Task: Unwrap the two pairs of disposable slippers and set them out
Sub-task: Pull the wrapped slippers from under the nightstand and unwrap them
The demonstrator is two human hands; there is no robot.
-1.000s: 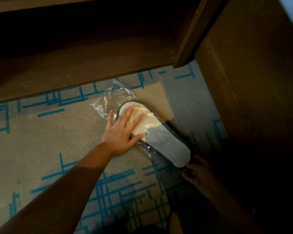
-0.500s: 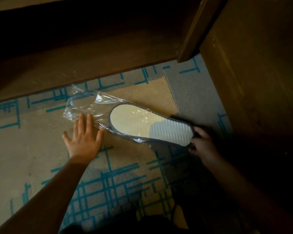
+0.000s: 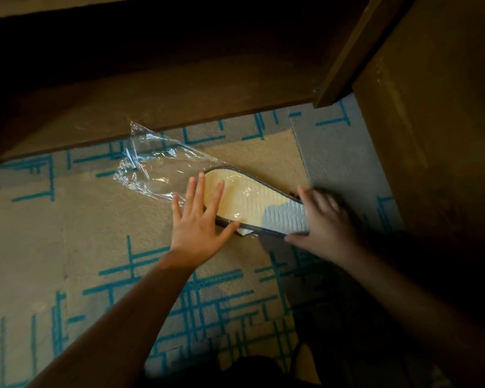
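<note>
1. A pair of disposable slippers (image 3: 252, 203) lies sole-up on the carpet (image 3: 67, 233) just right of the frame's centre, its long axis running from upper left to lower right.
2. The sole is pale and ribbed, with a dark grey rim; its lower right end falls in shadow and looks bluish grey.
3. A clear plastic wrapper (image 3: 151, 169) trails from the slippers' rounded end toward the upper left of the frame, crumpled and glinting, with its far corner close to the dark wooden furniture edge (image 3: 151, 107) above.
4. The wrapper appears still to cover at least the upper left part of the sole, where shiny highlights show over it.
5. A small white corner (image 3: 242, 232) peeks out under the slippers' lower rim; what it is cannot be told.
6. The left hand (image 3: 199, 225) lies flat with fingers straight and spread wide, its fingertips on the wrapper and on the rounded end of the sole, the thumb by the lower rim.
7. The right hand (image 3: 324, 219) is at the slippers' lower right end, blurred; its thumb sits under the lower rim and its fingers reach over the top edge, so it seems to grip that end.
8. The carpet is beige with teal line patterns and a grey patch at upper right.
9. A dark wooden panel (image 3: 431, 121) fills the right side of the frame.
</note>
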